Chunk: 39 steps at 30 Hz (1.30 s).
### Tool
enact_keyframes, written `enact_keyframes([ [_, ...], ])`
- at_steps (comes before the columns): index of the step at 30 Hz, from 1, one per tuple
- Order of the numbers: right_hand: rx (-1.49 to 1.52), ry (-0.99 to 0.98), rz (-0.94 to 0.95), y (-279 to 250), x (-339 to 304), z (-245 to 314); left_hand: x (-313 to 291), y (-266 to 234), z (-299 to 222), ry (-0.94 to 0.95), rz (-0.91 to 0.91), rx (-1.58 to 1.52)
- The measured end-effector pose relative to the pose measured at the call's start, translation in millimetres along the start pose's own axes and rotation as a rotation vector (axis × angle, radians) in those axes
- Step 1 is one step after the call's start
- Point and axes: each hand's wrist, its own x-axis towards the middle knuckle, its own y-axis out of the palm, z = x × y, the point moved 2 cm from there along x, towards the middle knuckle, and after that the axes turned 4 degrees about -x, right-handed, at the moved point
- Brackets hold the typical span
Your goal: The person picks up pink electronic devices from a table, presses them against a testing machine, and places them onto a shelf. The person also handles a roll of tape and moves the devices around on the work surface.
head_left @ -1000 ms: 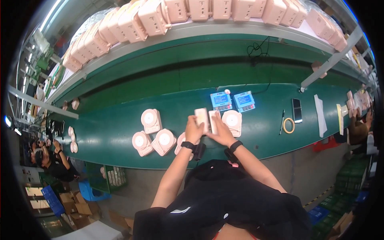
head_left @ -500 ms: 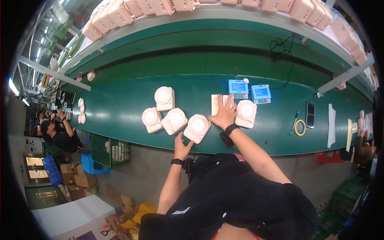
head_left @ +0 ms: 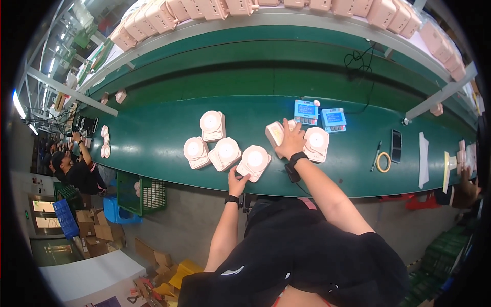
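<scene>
At the near edge of the bench, my left hand (head_left: 237, 182) closes its thumb and fingers on the lower left corner of a pale pink box-shaped device (head_left: 254, 162), which has a round white disc on top like a small record player. My right hand (head_left: 292, 140) grips another pink device (head_left: 274, 133), tipped so that a side face shows; my fingers cover part of it. Close to its right lies a third pink device (head_left: 316, 144), disc up. Two blue meters (head_left: 306, 110) with lit screens and buttons stand just beyond my right hand.
Several more pink devices (head_left: 225, 153) lie disc up to the left. Rightward are a pen (head_left: 376, 156), a tan ring (head_left: 383, 162) and a phone (head_left: 396, 145). A raised shelf (head_left: 286, 16) holds a row of pink housings. A co-worker (head_left: 79, 171) works at far left.
My left hand has moved up and right and now grips the near device's corner. The device under my right hand has turned and tipped leftward.
</scene>
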Motion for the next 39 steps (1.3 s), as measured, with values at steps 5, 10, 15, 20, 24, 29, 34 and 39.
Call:
enact_keyframes([
  [5, 0.023, -0.138, -0.048, 1.8, -10.9, -11.1, 5.8, 2.9, 1.9, -0.079, 0.008, -0.053],
  [10, 0.150, -0.104, 0.050, -6.4, -12.0, -13.3, 4.5, 0.4, 2.0, -0.041, 0.004, -0.042],
  [15, 0.450, 0.062, 0.203, -2.1, 8.9, -41.6, 9.6, 1.3, 7.3, -0.055, 0.015, -0.086],
  [20, 1.148, 0.037, 0.314, -5.1, 12.4, -62.5, 11.6, 1.3, 15.2, -0.118, -0.013, -0.147],
  [24, 1.681, 0.194, 0.445, -30.2, -7.7, -89.6, 10.9, 0.8, 16.6, -0.168, -0.008, -0.164],
  [29, 1.878, 0.114, 0.271, -43.8, -22.1, -178.2, -1.8, 11.2, 1.1, -0.132, -0.006, -0.126],
  [34, 1.921, 0.343, 0.054, -76.1, -47.4, -294.2, -19.9, 36.3, -5.7, -0.347, -0.066, -0.247],
  [39, 1.727, 0.442, -0.326, -117.9, -28.2, -388.6, -20.6, 44.5, -9.7, -0.281, -0.072, -0.217],
])
